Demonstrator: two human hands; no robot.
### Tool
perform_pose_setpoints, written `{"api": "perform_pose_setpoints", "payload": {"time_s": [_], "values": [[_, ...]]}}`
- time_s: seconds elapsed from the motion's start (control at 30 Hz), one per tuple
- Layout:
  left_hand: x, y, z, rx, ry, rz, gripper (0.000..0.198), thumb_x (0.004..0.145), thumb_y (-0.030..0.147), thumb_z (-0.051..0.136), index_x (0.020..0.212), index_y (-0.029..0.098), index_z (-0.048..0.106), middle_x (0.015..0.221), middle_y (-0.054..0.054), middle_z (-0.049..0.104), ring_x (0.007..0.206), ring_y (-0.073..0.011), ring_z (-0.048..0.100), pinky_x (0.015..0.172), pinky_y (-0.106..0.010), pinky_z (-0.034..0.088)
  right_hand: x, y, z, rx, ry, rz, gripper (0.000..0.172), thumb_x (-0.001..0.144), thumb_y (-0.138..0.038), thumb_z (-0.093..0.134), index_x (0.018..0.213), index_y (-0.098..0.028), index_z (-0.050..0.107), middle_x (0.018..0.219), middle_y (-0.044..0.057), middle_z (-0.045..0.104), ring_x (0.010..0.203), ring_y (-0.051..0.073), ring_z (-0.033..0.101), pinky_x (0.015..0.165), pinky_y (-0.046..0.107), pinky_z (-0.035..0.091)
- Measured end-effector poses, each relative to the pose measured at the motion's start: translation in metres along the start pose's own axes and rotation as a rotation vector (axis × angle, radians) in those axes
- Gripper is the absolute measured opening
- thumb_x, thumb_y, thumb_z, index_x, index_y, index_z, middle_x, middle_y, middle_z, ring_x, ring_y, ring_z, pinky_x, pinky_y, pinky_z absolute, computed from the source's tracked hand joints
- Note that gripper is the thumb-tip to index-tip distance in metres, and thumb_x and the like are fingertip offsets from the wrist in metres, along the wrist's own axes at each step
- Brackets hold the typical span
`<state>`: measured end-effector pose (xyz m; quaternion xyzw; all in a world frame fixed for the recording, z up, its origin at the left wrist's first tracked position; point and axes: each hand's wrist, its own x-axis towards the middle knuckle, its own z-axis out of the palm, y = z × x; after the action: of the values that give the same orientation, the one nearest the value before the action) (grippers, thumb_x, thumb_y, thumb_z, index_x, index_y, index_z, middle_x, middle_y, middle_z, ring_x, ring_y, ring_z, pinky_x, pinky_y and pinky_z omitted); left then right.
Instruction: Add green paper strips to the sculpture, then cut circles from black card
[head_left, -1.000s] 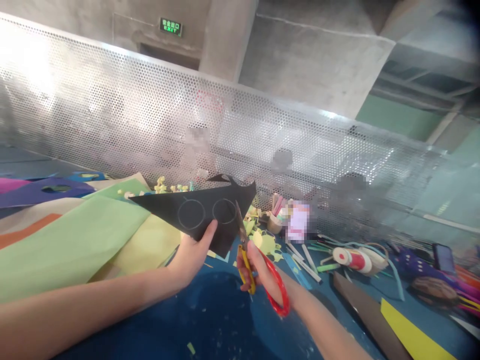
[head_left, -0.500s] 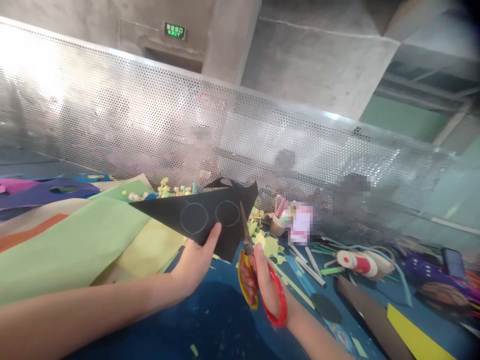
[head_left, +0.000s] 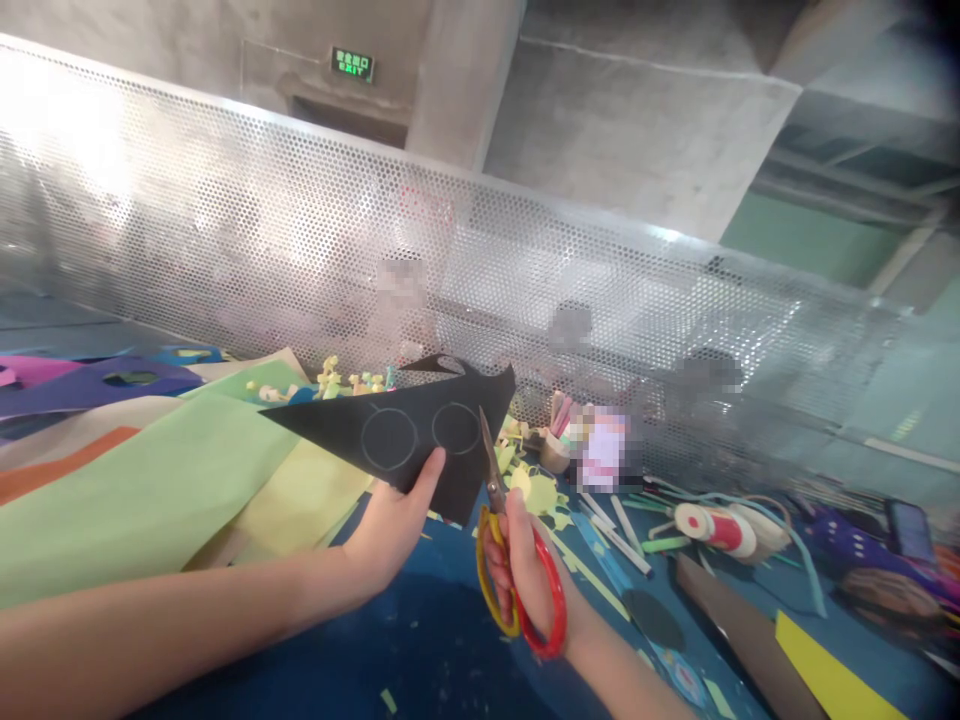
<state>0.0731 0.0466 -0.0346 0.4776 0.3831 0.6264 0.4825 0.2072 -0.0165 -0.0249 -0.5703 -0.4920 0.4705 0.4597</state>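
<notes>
Black paper [head_left: 427, 475] with two circles drawn in a light line is pinched in my left hand [head_left: 397, 520], the thumb on its front near the lower edge. My right hand [head_left: 525, 560] is closed on scissors [head_left: 492, 480] with one yellow and one red handle loop. The blades point up against the right part of the paper, beside the right circle; part of them is hidden behind it. The paper's upper right edge is curved and jagged.
Green, yellow and orange sheets [head_left: 187, 470] lie at the left. Pale yellow scraps [head_left: 536, 490], white pens [head_left: 619, 545], a red and white glue bottle [head_left: 716, 528] and a brown sheet [head_left: 739, 625] are at the right. Behind the table [head_left: 420, 640] stands a perforated metal barrier [head_left: 300, 210].
The scissor handles have shifted slightly down and spread a little wider. The black paper and my left hand are almost where they were.
</notes>
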Motion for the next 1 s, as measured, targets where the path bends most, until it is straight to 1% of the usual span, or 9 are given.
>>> {"api": "perform_pose_setpoints", "payload": {"time_s": [0.07, 0.13, 0.2, 0.27, 0.37, 0.5, 0.7, 0.83, 1.0], "values": [[0.002, 0.002, -0.001, 0.041, -0.009, 0.001, 0.033, 0.077, 0.041, 0.061, 0.107, 0.028, 0.060, 0.123, 0.000, 0.059, 0.127, -0.0239, 0.041, 0.109, -0.035, 0.028, 0.002, -0.002, -0.004, -0.009, -0.055, -0.040, 0.063, 0.077, -0.076, 0.024, 0.051, -0.020, 0.037, 0.039, -0.003, 0.042, 0.035, 0.010, 0.045, 0.040, 0.023, 0.039], [0.004, 0.004, -0.001, 0.055, -0.022, -0.023, 0.032, 0.077, 0.042, 0.060, 0.106, 0.028, 0.061, 0.122, 0.000, 0.059, 0.124, -0.0251, 0.044, 0.107, -0.036, 0.032, 0.002, -0.005, -0.009, -0.032, -0.096, -0.069, 0.062, 0.077, -0.075, 0.025, 0.052, -0.020, 0.039, 0.047, 0.001, 0.053, 0.049, 0.014, 0.055, 0.054, 0.026, 0.046], [0.005, 0.004, -0.001, 0.046, -0.035, -0.029, 0.031, 0.077, 0.042, 0.061, 0.105, 0.028, 0.061, 0.121, 0.000, 0.060, 0.122, -0.0260, 0.047, 0.105, -0.036, 0.035, 0.001, -0.010, -0.012, -0.080, -0.098, -0.071, 0.061, 0.076, -0.075, 0.027, 0.055, -0.020, 0.040, 0.058, 0.004, 0.059, 0.061, 0.016, 0.060, 0.064, 0.029, 0.048], [0.006, 0.002, -0.001, 0.034, -0.053, -0.008, 0.031, 0.076, 0.042, 0.061, 0.104, 0.027, 0.061, 0.118, 0.000, 0.062, 0.120, -0.0259, 0.048, 0.103, -0.036, 0.037, 0.001, -0.013, -0.014, -0.122, -0.089, -0.071, 0.060, 0.076, -0.076, 0.027, 0.056, -0.020, 0.041, 0.065, 0.006, 0.061, 0.068, 0.018, 0.062, 0.070, 0.031, 0.048], [0.008, 0.000, -0.002, 0.035, -0.081, 0.019, 0.032, 0.077, 0.043, 0.061, 0.105, 0.027, 0.061, 0.115, 0.000, 0.064, 0.119, -0.0255, 0.049, 0.104, -0.036, 0.038, 0.000, -0.016, -0.015, -0.128, -0.092, -0.070, 0.061, 0.075, -0.077, 0.025, 0.055, -0.021, 0.040, 0.066, 0.006, 0.061, 0.069, 0.019, 0.062, 0.071, 0.033, 0.048], [0.009, -0.001, -0.003, 0.047, -0.075, 0.013, 0.030, 0.077, 0.042, 0.061, 0.103, 0.028, 0.062, 0.112, 0.000, 0.065, 0.120, -0.0262, 0.049, 0.105, -0.037, 0.036, -0.001, -0.017, -0.013, -0.093, -0.108, -0.063, 0.061, 0.074, -0.077, 0.026, 0.055, -0.021, 0.040, 0.064, 0.006, 0.060, 0.068, 0.019, 0.061, 0.071, 0.033, 0.049], [0.004, 0.000, -0.003, 0.070, -0.077, 0.066, 0.035, 0.077, 0.043, 0.061, 0.108, 0.028, 0.060, 0.117, 0.001, 0.062, 0.123, -0.0255, 0.046, 0.108, -0.037, 0.032, 0.000, -0.017, -0.013, -0.001, -0.137, -0.032, 0.062, 0.074, -0.078, 0.024, 0.055, -0.021, 0.041, 0.060, 0.005, 0.058, 0.065, 0.018, 0.061, 0.074, 0.034, 0.049], [0.003, 0.002, -0.002, 0.077, -0.078, 0.093, 0.034, 0.077, 0.041, 0.062, 0.109, 0.029, 0.060, 0.114, 0.001, 0.064, 0.123, -0.0252, 0.046, 0.108, -0.036, 0.032, 0.002, -0.016, -0.016, -0.051, -0.109, -0.050, 0.060, 0.074, -0.077, 0.029, 0.056, -0.021, 0.041, 0.066, 0.006, 0.062, 0.071, 0.020, 0.062, 0.074, 0.034, 0.049], [0.002, 0.004, -0.002, 0.063, -0.075, 0.084, 0.034, 0.077, 0.039, 0.062, 0.109, 0.029, 0.060, 0.112, 0.001, 0.064, 0.122, -0.0257, 0.046, 0.108, -0.036, 0.032, 0.002, -0.016, -0.018, -0.104, -0.092, -0.088, 0.060, 0.075, -0.076, 0.027, 0.055, -0.021, 0.041, 0.067, 0.007, 0.063, 0.070, 0.020, 0.062, 0.071, 0.034, 0.049]]}}
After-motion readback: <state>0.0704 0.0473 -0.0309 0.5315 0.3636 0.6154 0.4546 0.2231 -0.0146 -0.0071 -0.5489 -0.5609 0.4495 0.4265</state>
